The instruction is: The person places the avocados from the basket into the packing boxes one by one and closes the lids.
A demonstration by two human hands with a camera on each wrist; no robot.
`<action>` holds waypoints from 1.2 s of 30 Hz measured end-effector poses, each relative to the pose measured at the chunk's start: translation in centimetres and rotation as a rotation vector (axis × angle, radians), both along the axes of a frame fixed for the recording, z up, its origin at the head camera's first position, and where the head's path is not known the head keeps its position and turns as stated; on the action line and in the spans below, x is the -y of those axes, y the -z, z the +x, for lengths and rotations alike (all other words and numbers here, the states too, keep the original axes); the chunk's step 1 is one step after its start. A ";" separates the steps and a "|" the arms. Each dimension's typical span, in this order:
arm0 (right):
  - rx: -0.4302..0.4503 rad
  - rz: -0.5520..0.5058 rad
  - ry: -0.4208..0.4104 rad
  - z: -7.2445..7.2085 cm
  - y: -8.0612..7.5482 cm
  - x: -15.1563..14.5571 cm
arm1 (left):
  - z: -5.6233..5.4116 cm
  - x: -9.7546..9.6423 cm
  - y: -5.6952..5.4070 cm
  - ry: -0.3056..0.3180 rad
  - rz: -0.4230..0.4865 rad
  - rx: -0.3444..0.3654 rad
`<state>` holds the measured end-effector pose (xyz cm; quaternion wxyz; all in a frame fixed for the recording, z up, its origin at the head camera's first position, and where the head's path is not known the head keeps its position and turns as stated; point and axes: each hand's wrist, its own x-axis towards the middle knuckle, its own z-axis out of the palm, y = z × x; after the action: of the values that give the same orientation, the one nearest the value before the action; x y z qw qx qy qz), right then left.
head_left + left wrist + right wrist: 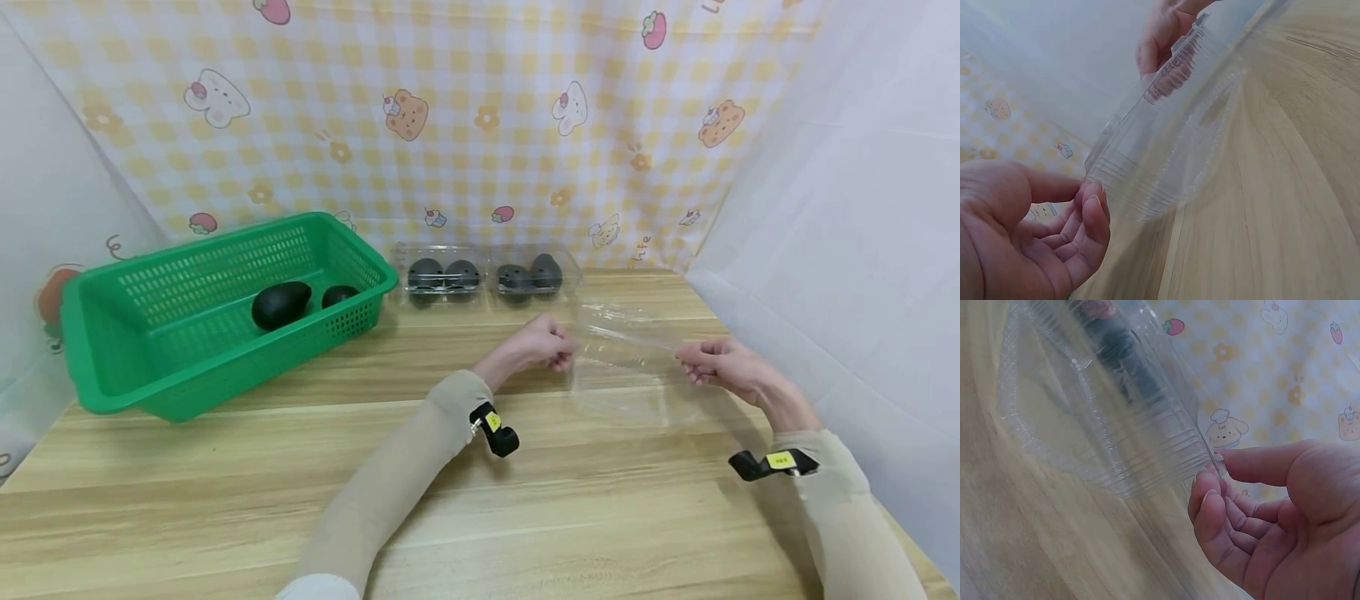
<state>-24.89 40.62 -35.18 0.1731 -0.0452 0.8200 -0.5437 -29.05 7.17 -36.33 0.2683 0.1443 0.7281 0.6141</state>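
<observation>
A clear plastic clamshell box (626, 367) is held between my two hands on the right side of the wooden table. My left hand (546, 343) pinches its left edge between thumb and fingers, seen close in the left wrist view, where the box (1166, 144) shows ribbed sides. At the opposite edge my right hand (723, 367) pinches the rim the same way; the right wrist view shows the thumb and fingertips on the thin plastic edge of the box (1110, 425). No avocado shows inside it.
Behind the left hand stand two clear boxes, each with dark avocados (444, 275) (528, 277). A green plastic basket (225, 367) at the left holds a large avocado (281, 305) and another, partly hidden avocado (339, 295). A checked cloth (480, 167) hangs along the back.
</observation>
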 end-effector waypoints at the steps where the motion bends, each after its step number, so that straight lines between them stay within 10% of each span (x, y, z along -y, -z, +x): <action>1: 0.003 -0.006 0.001 0.1 0.0 0.1 | 0.0 0.1 0.0 0.008 -0.002 0.010; 36: 0.088 -0.049 -0.078 0.6 0.2 2.8 | 1.7 4.0 -0.6 0.215 -0.064 0.135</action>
<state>-24.26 37.81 -35.34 0.2289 -0.0575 0.7957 -0.5578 -27.38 3.21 -35.69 0.3854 0.1714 0.7079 0.5666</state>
